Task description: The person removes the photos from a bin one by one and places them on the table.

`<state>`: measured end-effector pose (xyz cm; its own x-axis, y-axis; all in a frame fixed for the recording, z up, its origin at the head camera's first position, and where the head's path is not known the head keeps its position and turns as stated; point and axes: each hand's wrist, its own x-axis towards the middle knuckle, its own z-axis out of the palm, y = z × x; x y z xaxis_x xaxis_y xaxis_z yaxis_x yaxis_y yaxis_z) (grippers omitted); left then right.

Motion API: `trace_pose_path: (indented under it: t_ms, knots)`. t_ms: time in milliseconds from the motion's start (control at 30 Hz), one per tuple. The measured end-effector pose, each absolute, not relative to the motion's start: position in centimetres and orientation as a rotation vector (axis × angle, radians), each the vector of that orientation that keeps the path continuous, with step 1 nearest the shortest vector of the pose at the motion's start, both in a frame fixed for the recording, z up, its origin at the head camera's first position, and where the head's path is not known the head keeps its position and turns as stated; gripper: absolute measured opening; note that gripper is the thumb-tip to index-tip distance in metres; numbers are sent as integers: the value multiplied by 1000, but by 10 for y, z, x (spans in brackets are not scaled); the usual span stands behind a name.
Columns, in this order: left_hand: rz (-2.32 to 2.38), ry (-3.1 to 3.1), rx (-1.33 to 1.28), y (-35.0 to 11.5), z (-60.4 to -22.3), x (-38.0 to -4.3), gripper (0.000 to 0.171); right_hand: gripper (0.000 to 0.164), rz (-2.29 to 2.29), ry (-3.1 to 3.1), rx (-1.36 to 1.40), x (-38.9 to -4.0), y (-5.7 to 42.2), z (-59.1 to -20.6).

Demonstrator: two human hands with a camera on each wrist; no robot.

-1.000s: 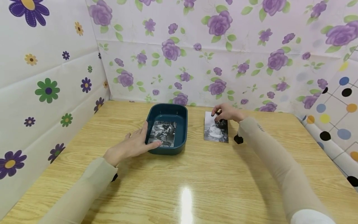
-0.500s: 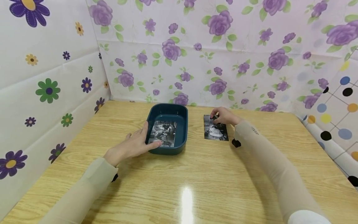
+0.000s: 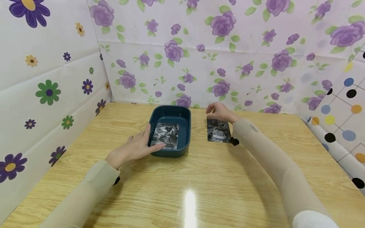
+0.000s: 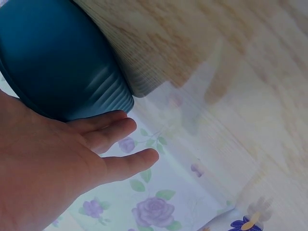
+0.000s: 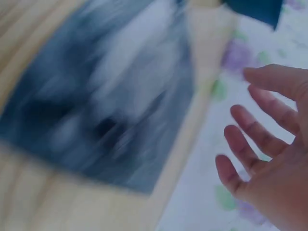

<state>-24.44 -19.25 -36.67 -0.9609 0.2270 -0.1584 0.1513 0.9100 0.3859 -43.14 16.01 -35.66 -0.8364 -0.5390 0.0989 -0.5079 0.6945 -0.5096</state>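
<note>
My left hand (image 3: 132,148) lies with straight, spread fingers along the near left side of a dark teal tray (image 3: 186,133). Its thumb reaches across the tray's front rim. Inside the tray lies a black-and-white photo (image 3: 166,134), partly hidden by that hand. In the left wrist view the fingers touch or nearly touch the tray's outer wall (image 4: 57,53). A second black-and-white photo (image 3: 218,131) is on the table to the right. Above its far edge hovers my right hand (image 3: 220,112), fingers loosely bent. The right wrist view shows these fingers apart from the blurred photo (image 5: 106,96), holding nothing.
The wooden table (image 3: 159,190) ends at a flowered back wall covering (image 3: 199,72). Another flowered covering (image 3: 54,120) borders the left side, and a dotted one (image 3: 339,126) the right. A strip of table separates the tray from the right photo.
My right hand has moved left and away from me, off the photo's surface to its far edge. The photo has shifted slightly and its pale glare is gone. Left hand and tray stay still.
</note>
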Motion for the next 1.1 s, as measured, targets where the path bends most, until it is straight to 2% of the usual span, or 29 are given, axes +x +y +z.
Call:
trace_pose_path:
  t_ms: [300,600,1100]
  knots:
    - [561,2873,274,-195,-367,-244,122,17,-1133,2570,-970,-427,91,-325]
    - [577,2875,276,-196,-368,-244,122,10,-947,2400,-1191,-419,27,-336]
    - [563,2869,270,-195,-369,-245,121,15,-613,2453,-1187,-418,-2,-353]
